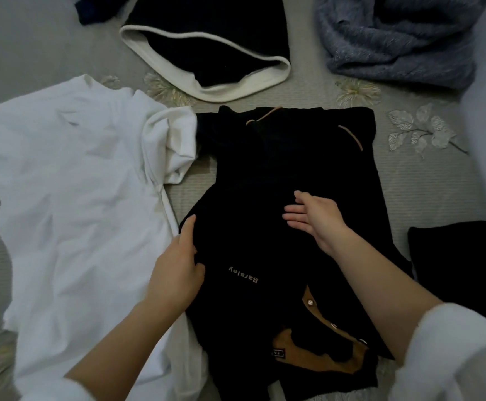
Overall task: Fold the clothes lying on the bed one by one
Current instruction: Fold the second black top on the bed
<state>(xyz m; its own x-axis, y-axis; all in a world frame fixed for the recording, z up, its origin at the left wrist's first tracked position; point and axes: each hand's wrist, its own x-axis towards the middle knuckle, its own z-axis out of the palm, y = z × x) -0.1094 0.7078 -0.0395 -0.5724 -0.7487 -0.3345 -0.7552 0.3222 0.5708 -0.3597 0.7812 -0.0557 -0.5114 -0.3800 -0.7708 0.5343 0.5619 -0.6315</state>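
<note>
A black polo shirt with a tan collar and the word "Barsley" lies spread in the middle of the bed, collar end nearest me. My left hand pinches its left edge, thumb tucked into the fabric and index finger stretched along the fold. My right hand lies flat on the shirt's middle with straight fingers pointing left. A white shirt lies crumpled to the left, its sleeve touching the black shirt.
A black garment with a white band lies at the back centre. A grey-blue fuzzy garment sits at the back right. A black folded item rests at the right edge. The grey bedspread has embroidered leaves.
</note>
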